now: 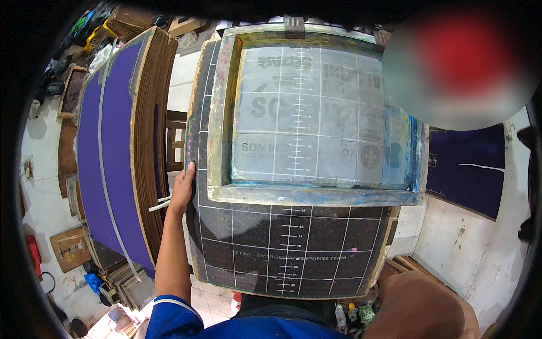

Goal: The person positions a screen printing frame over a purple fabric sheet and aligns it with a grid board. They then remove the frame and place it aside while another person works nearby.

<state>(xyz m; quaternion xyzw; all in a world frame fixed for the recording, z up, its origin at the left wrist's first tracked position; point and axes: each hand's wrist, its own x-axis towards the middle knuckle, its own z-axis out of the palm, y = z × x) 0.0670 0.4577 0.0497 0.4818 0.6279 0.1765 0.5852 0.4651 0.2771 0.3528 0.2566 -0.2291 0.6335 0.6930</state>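
My left hand (182,189) is closed on the left edge of a dark board (282,226) marked with a white grid and a ruler scale. On the upper part of that board lies a silk-screen printing frame (316,196), its wooden rim stained with paint. The pale mesh (310,116) carries lettering and a round emblem, and the grid shows through it. A metal hinge clamp (294,27) sits at the frame's far edge. My right arm (423,305) is bent close at the lower right; its hand is out of sight.
Left of the board stands a thick stack of purple-topped boards (116,152), with a pale strip along the top one. A purple panel (466,169) is at the right by the wall. Bottles (353,312) stand low at the right. A blurred patch covers the upper right.
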